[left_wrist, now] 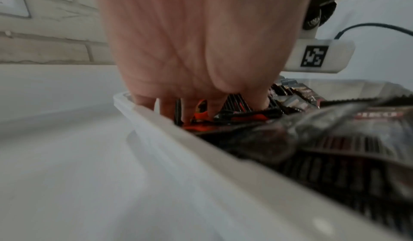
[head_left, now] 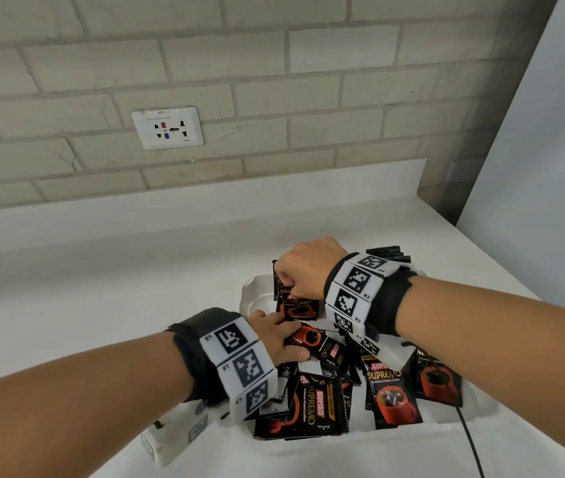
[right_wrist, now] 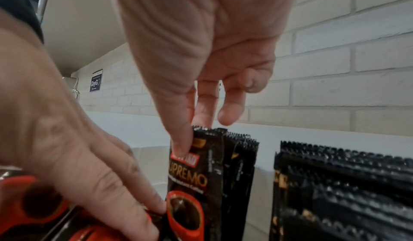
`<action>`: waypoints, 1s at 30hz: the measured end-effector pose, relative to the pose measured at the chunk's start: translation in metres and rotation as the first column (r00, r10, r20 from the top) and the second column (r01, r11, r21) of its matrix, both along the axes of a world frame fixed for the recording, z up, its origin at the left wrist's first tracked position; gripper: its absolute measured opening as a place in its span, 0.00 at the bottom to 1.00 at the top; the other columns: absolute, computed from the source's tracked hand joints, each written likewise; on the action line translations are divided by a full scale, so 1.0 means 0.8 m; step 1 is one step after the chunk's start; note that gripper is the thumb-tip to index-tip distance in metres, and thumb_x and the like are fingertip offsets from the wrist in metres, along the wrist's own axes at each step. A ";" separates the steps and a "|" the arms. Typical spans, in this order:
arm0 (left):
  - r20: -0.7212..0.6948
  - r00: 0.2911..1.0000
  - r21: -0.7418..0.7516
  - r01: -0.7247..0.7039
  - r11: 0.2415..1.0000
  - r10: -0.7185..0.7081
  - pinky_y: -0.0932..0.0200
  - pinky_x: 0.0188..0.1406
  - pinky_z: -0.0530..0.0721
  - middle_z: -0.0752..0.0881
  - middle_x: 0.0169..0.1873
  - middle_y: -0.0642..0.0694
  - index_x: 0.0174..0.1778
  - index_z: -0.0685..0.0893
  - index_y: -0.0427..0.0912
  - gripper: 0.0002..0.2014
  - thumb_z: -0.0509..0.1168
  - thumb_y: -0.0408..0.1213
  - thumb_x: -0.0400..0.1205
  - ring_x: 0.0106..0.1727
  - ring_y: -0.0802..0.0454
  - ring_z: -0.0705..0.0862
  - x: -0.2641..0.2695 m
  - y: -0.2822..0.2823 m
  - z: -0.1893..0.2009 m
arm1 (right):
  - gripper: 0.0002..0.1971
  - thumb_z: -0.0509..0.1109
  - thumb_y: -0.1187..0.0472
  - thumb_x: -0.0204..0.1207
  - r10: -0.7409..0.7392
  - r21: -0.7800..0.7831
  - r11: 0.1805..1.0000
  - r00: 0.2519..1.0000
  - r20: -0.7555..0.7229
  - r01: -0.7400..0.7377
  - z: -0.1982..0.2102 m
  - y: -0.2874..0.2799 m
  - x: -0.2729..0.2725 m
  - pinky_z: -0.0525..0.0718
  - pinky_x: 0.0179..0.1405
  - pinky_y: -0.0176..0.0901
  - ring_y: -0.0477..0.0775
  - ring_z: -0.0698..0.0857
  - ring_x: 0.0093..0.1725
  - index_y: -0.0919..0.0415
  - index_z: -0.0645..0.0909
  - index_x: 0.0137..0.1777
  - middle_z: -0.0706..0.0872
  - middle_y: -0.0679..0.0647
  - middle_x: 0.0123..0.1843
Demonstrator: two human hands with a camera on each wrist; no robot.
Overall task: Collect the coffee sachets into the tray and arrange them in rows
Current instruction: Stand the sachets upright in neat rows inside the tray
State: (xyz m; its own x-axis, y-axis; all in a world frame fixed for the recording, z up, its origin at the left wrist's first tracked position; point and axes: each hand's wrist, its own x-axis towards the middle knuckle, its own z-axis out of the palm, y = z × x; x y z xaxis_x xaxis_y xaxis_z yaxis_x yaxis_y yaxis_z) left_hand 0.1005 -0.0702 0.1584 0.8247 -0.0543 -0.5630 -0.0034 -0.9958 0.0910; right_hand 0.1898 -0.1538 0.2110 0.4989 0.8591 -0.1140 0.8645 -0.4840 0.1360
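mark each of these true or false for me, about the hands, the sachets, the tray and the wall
1. The right hand pinches the top edge of an upright sachet. True.
2. The tray is black. False: it is white, and the sachets in it are black and red.
3. All the sachets stand in neat rows. False: a loose pile lies jumbled at the near end of the tray; only a few stand upright at the far end.
4. The left hand reaches into the tray, its fingers down among the sachets. True.
5. A wall socket sits on the brick wall behind the counter. True.
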 end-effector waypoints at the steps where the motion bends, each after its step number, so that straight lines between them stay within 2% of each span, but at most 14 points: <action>1: 0.010 1.000 0.002 -0.006 1.000 0.006 0.52 0.75 0.58 0.56 0.81 0.47 0.81 0.49 0.57 0.29 0.47 0.59 0.84 0.77 0.41 0.60 -0.001 -0.002 -0.002 | 0.06 0.66 0.60 0.75 -0.002 -0.003 1.000 1.000 -0.006 0.002 -0.001 0.000 0.001 0.69 0.37 0.42 0.52 0.76 0.39 0.49 0.73 0.40 0.77 0.47 0.39; 3: 0.030 0.999 0.017 -0.027 0.999 0.027 0.53 0.72 0.59 0.57 0.81 0.48 0.81 0.50 0.58 0.30 0.47 0.60 0.84 0.76 0.41 0.60 -0.003 -0.006 -0.004 | 0.05 0.67 0.59 0.75 -0.007 -0.002 1.000 1.000 -0.016 0.007 -0.002 0.000 0.003 0.70 0.37 0.42 0.52 0.76 0.39 0.50 0.74 0.40 0.77 0.47 0.39; 8: 0.043 0.995 0.047 -0.089 0.995 0.087 0.51 0.69 0.61 0.66 0.75 0.52 0.76 0.63 0.58 0.29 0.52 0.65 0.80 0.73 0.46 0.63 0.000 -0.007 -0.003 | 0.04 0.68 0.59 0.75 -0.030 0.004 1.000 0.999 -0.032 0.030 -0.007 0.001 0.007 0.70 0.36 0.42 0.51 0.77 0.39 0.50 0.76 0.41 0.78 0.47 0.40; 11: 0.029 0.998 0.032 -0.061 0.998 0.060 0.50 0.70 0.59 0.69 0.72 0.55 0.73 0.67 0.57 0.39 0.51 0.71 0.67 0.71 0.47 0.65 -0.002 -0.011 0.001 | 0.03 0.66 0.61 0.74 -0.028 0.018 0.999 0.999 -0.038 0.029 -0.008 0.002 0.008 0.69 0.35 0.41 0.52 0.78 0.40 0.52 0.79 0.44 0.79 0.48 0.40; 12: 0.023 0.998 0.022 -0.057 0.998 0.057 0.50 0.70 0.59 0.69 0.72 0.55 0.73 0.67 0.57 0.41 0.48 0.69 0.63 0.71 0.47 0.65 -0.003 -0.011 0.002 | 0.03 0.66 0.61 0.74 -0.023 0.018 1.000 0.999 -0.040 0.024 -0.009 0.003 0.008 0.69 0.34 0.40 0.52 0.78 0.39 0.53 0.80 0.45 0.79 0.48 0.40; 14: 0.000 0.999 0.005 -0.052 0.999 0.052 0.50 0.72 0.59 0.67 0.73 0.53 0.75 0.65 0.56 0.44 0.46 0.67 0.60 0.72 0.46 0.64 -0.005 -0.012 0.004 | 0.04 0.66 0.61 0.74 -0.010 0.015 1.000 0.999 -0.039 0.011 -0.010 0.005 0.007 0.67 0.31 0.39 0.52 0.77 0.39 0.54 0.81 0.46 0.79 0.48 0.40; 16: -0.054 0.997 -0.007 -0.050 0.999 0.050 0.48 0.73 0.62 0.65 0.73 0.51 0.77 0.63 0.55 0.46 0.47 0.67 0.61 0.74 0.46 0.62 -0.006 -0.012 0.004 | 0.03 0.67 0.60 0.74 -0.001 0.014 1.000 0.999 -0.042 0.001 -0.011 0.007 0.004 0.69 0.32 0.39 0.52 0.77 0.39 0.54 0.81 0.47 0.79 0.48 0.40; 19: -0.081 0.995 -0.025 -0.062 0.998 0.060 0.49 0.70 0.67 0.65 0.70 0.48 0.76 0.67 0.50 0.46 0.47 0.66 0.61 0.73 0.48 0.62 -0.009 -0.016 0.004 | 0.03 0.67 0.60 0.75 0.020 0.007 1.000 0.999 -0.047 -0.020 -0.012 0.009 0.001 0.71 0.36 0.41 0.52 0.77 0.39 0.54 0.80 0.47 0.78 0.48 0.40; 22: -0.065 0.996 -0.024 -0.057 0.998 0.056 0.50 0.70 0.66 0.62 0.73 0.51 0.76 0.66 0.49 0.46 0.48 0.68 0.62 0.72 0.48 0.62 -0.012 -0.018 0.001 | 0.01 0.66 0.60 0.75 0.040 0.002 0.999 0.998 -0.038 -0.040 -0.013 0.010 0.000 0.66 0.29 0.38 0.51 0.76 0.38 0.52 0.78 0.44 0.78 0.48 0.40; 24: -0.063 0.998 -0.008 -0.031 0.999 0.030 0.50 0.71 0.63 0.61 0.77 0.53 0.78 0.62 0.49 0.47 0.49 0.69 0.62 0.74 0.46 0.62 -0.012 -0.019 -0.001 | 0.04 0.66 0.61 0.75 0.043 0.006 0.999 0.998 -0.035 -0.043 -0.014 0.010 0.001 0.63 0.26 0.35 0.51 0.76 0.38 0.51 0.76 0.42 0.78 0.48 0.40; 26: -0.057 0.998 0.010 -0.007 1.000 0.008 0.49 0.71 0.62 0.60 0.79 0.54 0.79 0.60 0.49 0.46 0.54 0.71 0.68 0.74 0.45 0.61 -0.010 -0.020 -0.002 | 0.06 0.66 0.62 0.75 0.042 0.011 0.999 0.999 -0.034 -0.042 -0.013 0.009 0.001 0.62 0.26 0.35 0.51 0.77 0.38 0.51 0.74 0.40 0.78 0.48 0.40; 28: -0.040 0.999 0.015 -0.007 1.000 0.008 0.48 0.72 0.61 0.59 0.79 0.53 0.80 0.58 0.49 0.41 0.58 0.67 0.75 0.75 0.45 0.61 -0.009 -0.020 -0.004 | 0.06 0.65 0.63 0.74 0.045 0.015 0.999 0.998 -0.039 -0.044 -0.013 0.008 0.000 0.61 0.25 0.36 0.52 0.77 0.38 0.50 0.73 0.40 0.78 0.47 0.40; 30: -0.025 1.000 0.010 -0.017 1.000 0.017 0.48 0.73 0.60 0.60 0.80 0.53 0.80 0.57 0.49 0.40 0.59 0.65 0.76 0.75 0.45 0.61 -0.009 -0.020 -0.005 | 0.07 0.65 0.64 0.74 0.051 0.019 0.999 0.998 -0.042 -0.051 -0.013 0.009 -0.002 0.61 0.26 0.36 0.52 0.76 0.38 0.50 0.73 0.40 0.78 0.47 0.40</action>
